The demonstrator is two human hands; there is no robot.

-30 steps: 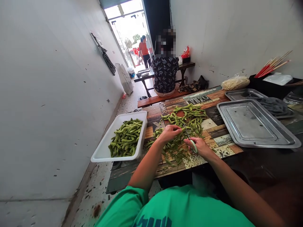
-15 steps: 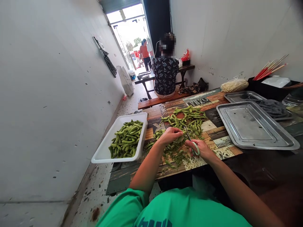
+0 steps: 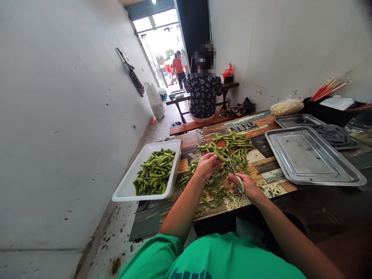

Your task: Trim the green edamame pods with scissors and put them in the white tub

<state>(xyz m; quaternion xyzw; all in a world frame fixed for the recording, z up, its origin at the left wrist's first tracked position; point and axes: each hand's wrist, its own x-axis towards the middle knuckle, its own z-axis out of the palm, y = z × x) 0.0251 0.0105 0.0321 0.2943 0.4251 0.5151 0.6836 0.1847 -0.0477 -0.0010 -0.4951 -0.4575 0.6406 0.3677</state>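
Note:
My left hand (image 3: 207,166) is closed, thumb and fingers pinching a green edamame pod (image 3: 222,157) that points right towards the scissors. In my right hand (image 3: 245,186) are scissors (image 3: 232,166) with pale green handles, blades upward and close to the pod's tip. Below both hands lie loose pods and green trimmings (image 3: 217,193) on the patterned table (image 3: 258,170). Farther back spreads a pile of edamame pods (image 3: 235,145). A white plastic tub (image 3: 124,186) with many pods in it stands at the table's left side.
Metal trays (image 3: 314,155) lie at the right, with a dark cloth (image 3: 334,134) behind. Bagged skewers (image 3: 287,107) and a black box (image 3: 319,104) with red-tipped sticks stand along the wall. A person (image 3: 203,93) sits on a bench (image 3: 186,128) ahead; another person (image 3: 178,68) stands by the doorway.
My left hand has moved a little left and turned its palm more upward, with a pod between the fingers. The right hand with the scissors has hardly moved.

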